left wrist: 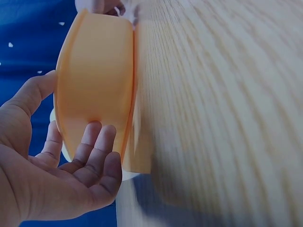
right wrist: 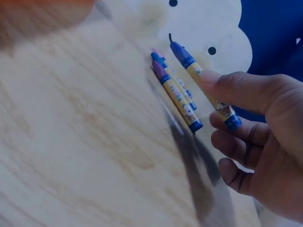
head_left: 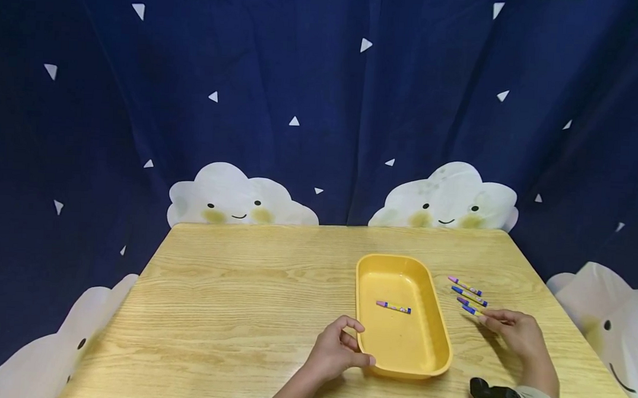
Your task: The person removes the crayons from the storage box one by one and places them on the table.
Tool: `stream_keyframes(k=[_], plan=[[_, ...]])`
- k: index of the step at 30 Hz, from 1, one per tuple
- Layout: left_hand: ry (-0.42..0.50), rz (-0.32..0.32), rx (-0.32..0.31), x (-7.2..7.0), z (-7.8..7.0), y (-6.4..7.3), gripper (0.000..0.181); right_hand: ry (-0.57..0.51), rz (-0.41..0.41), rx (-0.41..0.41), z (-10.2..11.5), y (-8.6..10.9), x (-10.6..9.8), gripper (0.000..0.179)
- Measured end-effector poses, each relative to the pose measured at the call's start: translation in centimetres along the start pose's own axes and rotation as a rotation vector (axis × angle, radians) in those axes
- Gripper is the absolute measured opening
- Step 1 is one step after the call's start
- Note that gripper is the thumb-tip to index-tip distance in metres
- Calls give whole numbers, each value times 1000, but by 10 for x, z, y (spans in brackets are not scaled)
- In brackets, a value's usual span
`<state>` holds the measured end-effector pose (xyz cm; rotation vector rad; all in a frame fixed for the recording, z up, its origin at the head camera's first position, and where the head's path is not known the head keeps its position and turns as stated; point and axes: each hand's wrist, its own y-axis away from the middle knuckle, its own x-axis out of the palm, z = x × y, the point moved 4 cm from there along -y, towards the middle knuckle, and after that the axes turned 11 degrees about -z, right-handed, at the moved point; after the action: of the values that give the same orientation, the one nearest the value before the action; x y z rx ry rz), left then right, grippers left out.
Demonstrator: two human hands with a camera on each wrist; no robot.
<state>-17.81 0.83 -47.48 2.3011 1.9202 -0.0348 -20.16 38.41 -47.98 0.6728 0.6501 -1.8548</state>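
Note:
A yellow plastic tray (head_left: pixel 436 340) sits on the table, with one pinkish crayon (head_left: pixel 393 307) lying inside. At the tray's near left corner, my left hand (head_left: pixel 339 351) holds the rim with thumb and index finger. In the left wrist view the other fingers (left wrist: pixel 97 151) rest along the outer wall. To the right of the tray, my right hand (head_left: pixel 518 335) pinches a blue crayon (right wrist: pixel 191 66) between thumb and fingers, close over the table. Beside it lies a purple crayon (right wrist: pixel 176 94), with another blue crayon (head_left: pixel 468 296) and a pink crayon (head_left: pixel 465 286) farther back.
The wooden table (head_left: pixel 229 302) stretches left of the tray. Dark blue curtain (head_left: pixel 280 102) with white clouds hangs behind the far edge and at both sides. A black strap mount (head_left: pixel 494 393) is on my right wrist.

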Motion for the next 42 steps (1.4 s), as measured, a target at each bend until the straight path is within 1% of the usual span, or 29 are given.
stream_keyframes(k=[9, 16, 25, 32, 36, 39, 42], plan=[[7, -2, -3, 0, 0, -1, 53, 33, -55, 5, -12, -2, 5, 37], [7, 8, -1, 0, -1, 0, 53, 34, -31, 14, -15, -1, 6, 40], [4, 8, 2, 0, 0, 0, 53, 54, -66, 14, -21, -3, 12, 35], [4, 8, -1, 0, 0, -1, 53, 69, -66, 8, -20, -4, 11, 33], [11, 8, -6, 0, -1, -1, 53, 60, -72, 8, -18, -2, 9, 35], [15, 11, -5, 0, -1, 0, 53, 73, -76, 3, -12, 0, 1, 37], [16, 14, -2, -1, 0, 1, 53, 71, -62, -12, 1, 0, -8, 41]])
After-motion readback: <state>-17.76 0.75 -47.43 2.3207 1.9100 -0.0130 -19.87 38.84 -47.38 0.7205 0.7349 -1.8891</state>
